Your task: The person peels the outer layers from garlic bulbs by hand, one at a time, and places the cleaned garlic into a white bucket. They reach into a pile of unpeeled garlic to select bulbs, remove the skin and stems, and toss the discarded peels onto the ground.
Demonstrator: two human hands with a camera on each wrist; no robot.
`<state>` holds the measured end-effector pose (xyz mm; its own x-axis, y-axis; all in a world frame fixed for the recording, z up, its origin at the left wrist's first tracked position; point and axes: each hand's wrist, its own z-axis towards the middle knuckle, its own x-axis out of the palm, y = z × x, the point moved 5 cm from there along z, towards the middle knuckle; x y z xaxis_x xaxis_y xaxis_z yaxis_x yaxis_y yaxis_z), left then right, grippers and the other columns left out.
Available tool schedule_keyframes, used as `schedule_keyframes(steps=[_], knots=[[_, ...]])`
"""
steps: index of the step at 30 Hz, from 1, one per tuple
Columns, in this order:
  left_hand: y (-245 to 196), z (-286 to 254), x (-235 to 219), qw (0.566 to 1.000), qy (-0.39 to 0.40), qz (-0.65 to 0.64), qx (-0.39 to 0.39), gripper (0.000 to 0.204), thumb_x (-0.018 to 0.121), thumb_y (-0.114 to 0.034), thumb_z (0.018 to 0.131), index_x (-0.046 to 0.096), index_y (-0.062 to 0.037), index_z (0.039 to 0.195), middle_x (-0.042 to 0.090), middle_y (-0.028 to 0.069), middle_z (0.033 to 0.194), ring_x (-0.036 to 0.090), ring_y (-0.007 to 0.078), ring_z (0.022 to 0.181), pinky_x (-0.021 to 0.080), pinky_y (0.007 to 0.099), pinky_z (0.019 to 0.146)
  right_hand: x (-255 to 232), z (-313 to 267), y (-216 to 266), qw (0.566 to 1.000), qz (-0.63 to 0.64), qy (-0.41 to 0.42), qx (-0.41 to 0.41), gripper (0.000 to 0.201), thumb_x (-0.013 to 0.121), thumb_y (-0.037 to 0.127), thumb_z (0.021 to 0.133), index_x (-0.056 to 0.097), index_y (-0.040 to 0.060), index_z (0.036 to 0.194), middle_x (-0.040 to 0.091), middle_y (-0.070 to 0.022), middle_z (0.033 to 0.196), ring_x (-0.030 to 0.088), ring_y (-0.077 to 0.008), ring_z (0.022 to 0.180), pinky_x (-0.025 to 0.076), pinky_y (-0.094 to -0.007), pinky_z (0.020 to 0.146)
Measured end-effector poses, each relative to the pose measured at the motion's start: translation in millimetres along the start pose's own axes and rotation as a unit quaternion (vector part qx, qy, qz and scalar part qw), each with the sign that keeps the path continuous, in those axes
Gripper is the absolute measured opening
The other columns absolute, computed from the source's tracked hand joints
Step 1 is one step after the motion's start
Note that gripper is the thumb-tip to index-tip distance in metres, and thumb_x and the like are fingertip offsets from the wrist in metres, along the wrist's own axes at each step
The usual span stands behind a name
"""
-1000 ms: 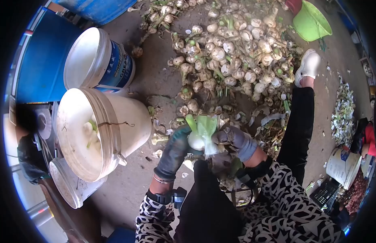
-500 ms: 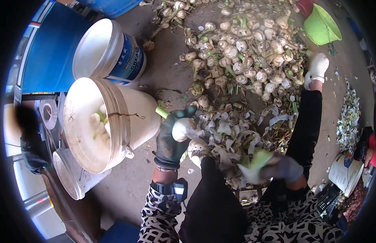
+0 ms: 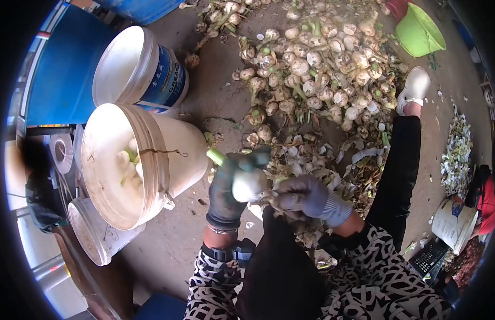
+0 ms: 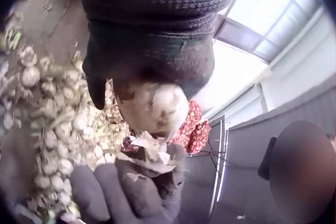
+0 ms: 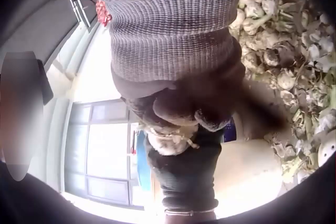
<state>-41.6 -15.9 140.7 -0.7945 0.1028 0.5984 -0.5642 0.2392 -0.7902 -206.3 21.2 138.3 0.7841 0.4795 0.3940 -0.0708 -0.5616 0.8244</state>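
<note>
A white garlic bulb (image 3: 249,186) with a short green stem (image 3: 216,156) lies in my left hand (image 3: 226,192), which wears a dark green-black glove and grips it. In the left wrist view, the bulb (image 4: 155,106) is smooth with brown smudges, and ragged dry skin (image 4: 152,153) hangs from its lower end. My right hand (image 3: 306,197), in a grey glove with a ribbed cuff, pinches that papery skin with curled fingers. The right wrist view shows the right hand's fingertips (image 5: 173,111) right at the bulb (image 5: 170,142).
A large white bucket (image 3: 186,144) holding peeled bulbs stands left of my left hand. Behind it is a labelled bucket (image 3: 170,80). A big heap of garlic bulbs (image 3: 322,64) covers the floor ahead, with loose peelings (image 3: 317,162) nearer me. A green tub (image 3: 420,31) stands far right.
A pale green leaf layer on the bulb came off in my right hand and was carried rightward. Now that hand is back at the bulb without it; the left hand still holds the bulb.
</note>
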Motion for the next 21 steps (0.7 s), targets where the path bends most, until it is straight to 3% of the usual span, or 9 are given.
schedule_keyframes(steps=[1,3,5,6,7,9,12,15,21], knots=[[5,0,-2,0.982,-0.001,-0.188,-0.034,0.043,0.050,-0.044,0.095,0.057,-0.0017,0.103,0.062,0.0232,0.113,0.056,0.0340,0.113,0.041,0.0487,0.102,-6,-7,-10,0.999,-0.001,0.011,0.039,0.024,0.064,0.019,0.090,0.060,0.0058,0.071,0.056,0.0009,0.053,0.055,-0.0047,0.050,0.040,-0.0198,0.047],[0,7,-2,0.976,-0.043,-0.211,-0.030,0.038,0.051,-0.043,0.094,0.064,-0.0075,0.091,0.068,0.0167,0.104,0.047,0.0372,0.125,0.027,0.0561,0.111,-11,-25,-13,0.994,-0.052,0.035,0.084,0.022,0.063,0.017,0.090,0.062,0.0057,0.071,0.059,0.0002,0.057,0.055,-0.0037,0.051,0.043,-0.0195,0.049],[0,8,-11,0.976,-0.033,-0.215,-0.003,0.043,0.048,-0.042,0.097,0.057,-0.0010,0.104,0.063,0.0245,0.113,0.054,0.0362,0.119,0.038,0.0499,0.106,-7,-34,-9,0.981,-0.167,0.003,-0.098,0.019,0.065,0.018,0.089,0.062,0.0052,0.074,0.062,-0.0011,0.063,0.058,-0.0052,0.054,0.046,-0.0223,0.051],[-3,5,-9,0.990,-0.060,-0.128,0.000,0.043,0.048,-0.043,0.097,0.056,-0.0016,0.105,0.062,0.0239,0.115,0.056,0.0340,0.116,0.039,0.0473,0.105,-9,-39,-22,0.997,-0.042,-0.027,0.064,0.021,0.070,0.022,0.085,0.061,0.0043,0.081,0.064,-0.0022,0.069,0.060,-0.0070,0.059,0.047,-0.0254,0.053],[-6,3,-9,0.998,-0.053,0.020,0.017,0.044,0.046,-0.045,0.097,0.055,-0.0023,0.106,0.061,0.0227,0.116,0.057,0.0315,0.112,0.044,0.0437,0.100,-5,-36,-20,0.997,-0.042,-0.031,0.063,0.021,0.070,0.022,0.085,0.061,0.0043,0.081,0.064,-0.0022,0.069,0.060,-0.0070,0.059,0.047,-0.0254,0.053],[-6,1,-5,0.988,-0.066,0.138,0.027,0.047,0.047,-0.047,0.097,0.053,-0.0018,0.108,0.060,0.0225,0.118,0.058,0.0291,0.108,0.048,0.0405,0.092,1,-17,15,0.960,-0.185,-0.164,-0.135,0.025,0.073,0.025,0.084,0.059,0.0042,0.087,0.062,-0.0018,0.068,0.059,-0.0087,0.059,0.047,-0.0263,0.053],[-12,-1,10,0.965,-0.067,0.234,0.096,0.052,0.048,-0.050,0.095,0.054,-0.0001,0.107,0.058,0.0232,0.119,0.057,0.0282,0.109,0.048,0.0391,0.090,12,6,27,0.947,-0.196,-0.217,-0.135,0.017,0.068,0.010,0.087,0.054,0.0026,0.094,0.058,-0.0008,0.067,0.055,-0.0056,0.054,0.043,-0.0213,0.047],[-22,-4,13,0.952,-0.071,0.280,0.101,0.055,0.049,-0.053,0.093,0.054,0.0008,0.106,0.057,0.0234,0.120,0.056,0.0279,0.110,0.045,0.0397,0.094,19,16,21,0.976,-0.047,-0.190,-0.093,0.015,0.066,0.009,0.088,0.053,0.0028,0.090,0.055,0.0005,0.064,0.053,-0.0046,0.051,0.041,-0.0204,0.044],[-10,-6,7,0.977,-0.043,0.188,0.088,0.050,0.047,-0.049,0.095,0.055,-0.0007,0.105,0.058,0.0232,0.120,0.054,0.0301,0.116,0.041,0.0416,0.100,10,5,23,0.986,-0.023,-0.161,-0.040,0.011,0.062,0.006,0.089,0.052,0.0028,0.085,0.053,0.0002,0.061,0.050,-0.0048,0.044,0.038,-0.0218,0.040]])
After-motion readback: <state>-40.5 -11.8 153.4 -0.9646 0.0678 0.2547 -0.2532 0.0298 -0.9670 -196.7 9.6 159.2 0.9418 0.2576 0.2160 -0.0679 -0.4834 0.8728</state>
